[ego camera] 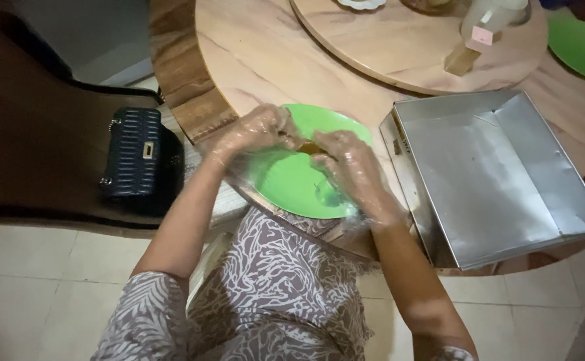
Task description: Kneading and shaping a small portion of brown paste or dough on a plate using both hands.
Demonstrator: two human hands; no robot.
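Both hands are meeting over the green plate [292, 184], which is sitting at the near edge of the round worktop [239, 53], just in front of the person's lap. The left hand [255, 130] is coming in from the left and the right hand [349, 167] from the right, each wrapped in a thin clear plastic glove. Between their fingertips, over the middle of the plate, a small brownish piece of food [309, 148] is showing; the fingers of both hands are curling in around it and pinching it from opposite sides. It is too small and too covered to tell its shape or its long axis. Neither hand is clearly nearer: the piece is lying right at the point where the two sets of fingertips are touching, slightly to the far side of the plate's centre.

Just to the right of the plate, a large rectangular metal tray [500, 174] is resting on the worktop, its near corner hanging past the edge. Farther off, a round turntable [399, 47] is carrying bottles, and a second green plate [583, 47] is lying at the far right. To the left, a dark quilted handbag [138, 157] is sitting on a chair [31, 134].
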